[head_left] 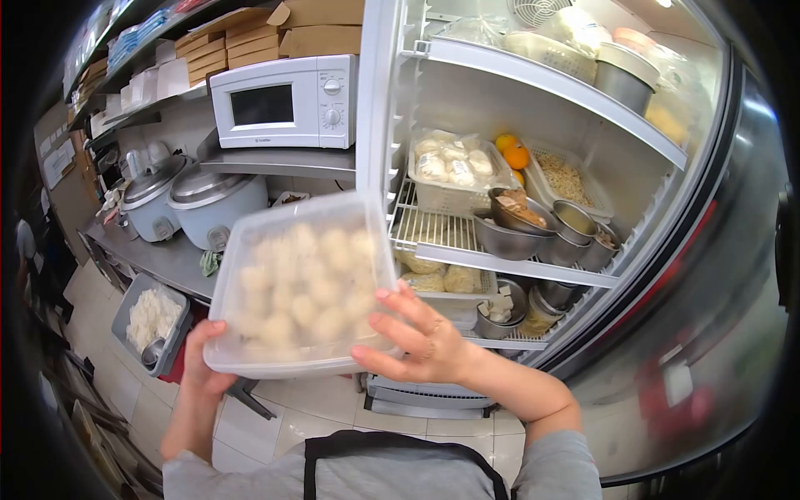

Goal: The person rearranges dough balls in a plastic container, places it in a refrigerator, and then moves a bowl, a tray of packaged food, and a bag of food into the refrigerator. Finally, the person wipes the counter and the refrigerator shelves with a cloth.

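A translucent plastic container (304,287) with a lid is held up in front of me, tilted. Through its cloudy plastic show several pale round balls, whose kind I cannot make out. My left hand (207,358) grips its lower left corner, the thumb on the side. My right hand (421,337) has its fingers spread over the right side and lower right corner. Just beyond the container, to the right, stands the open fridge (533,167) with its wire shelf (437,229).
The fridge holds a white basket of bagged pale items (454,167), oranges (516,157) and metal bowls (512,233). Its glass door (667,333) stands open at right. A microwave (283,102), rice cookers (217,196) and a grey tub of white food (152,321) are to the left.
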`<state>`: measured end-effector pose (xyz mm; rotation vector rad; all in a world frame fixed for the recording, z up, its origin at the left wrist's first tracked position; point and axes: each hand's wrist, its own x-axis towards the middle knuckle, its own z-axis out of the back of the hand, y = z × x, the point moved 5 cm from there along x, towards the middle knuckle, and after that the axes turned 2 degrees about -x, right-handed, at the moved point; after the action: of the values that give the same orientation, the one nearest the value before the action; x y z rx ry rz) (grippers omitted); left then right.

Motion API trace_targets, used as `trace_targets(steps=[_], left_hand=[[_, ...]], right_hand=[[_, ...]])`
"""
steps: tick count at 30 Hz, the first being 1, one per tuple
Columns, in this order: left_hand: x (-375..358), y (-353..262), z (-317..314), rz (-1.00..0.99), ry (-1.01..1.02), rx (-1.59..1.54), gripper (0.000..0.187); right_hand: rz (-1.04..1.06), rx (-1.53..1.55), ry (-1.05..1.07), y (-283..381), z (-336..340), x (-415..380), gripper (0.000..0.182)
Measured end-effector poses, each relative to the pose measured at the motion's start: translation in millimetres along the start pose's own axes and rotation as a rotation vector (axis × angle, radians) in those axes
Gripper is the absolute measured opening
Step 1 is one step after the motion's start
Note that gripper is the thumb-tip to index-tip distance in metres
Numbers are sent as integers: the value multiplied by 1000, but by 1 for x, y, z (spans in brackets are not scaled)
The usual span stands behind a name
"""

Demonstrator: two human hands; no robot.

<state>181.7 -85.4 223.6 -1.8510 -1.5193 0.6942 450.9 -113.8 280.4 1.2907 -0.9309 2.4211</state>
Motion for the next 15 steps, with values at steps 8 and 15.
trace_targets(steps=[8, 15], left_hand=[[-3, -53, -176, -192, 505, 10, 51], [44, -95, -348, -46, 1134, 549, 44]], right_hand=[[179, -225, -247, -55, 160, 57, 42], [171, -534, -257, -141, 235, 96, 52]])
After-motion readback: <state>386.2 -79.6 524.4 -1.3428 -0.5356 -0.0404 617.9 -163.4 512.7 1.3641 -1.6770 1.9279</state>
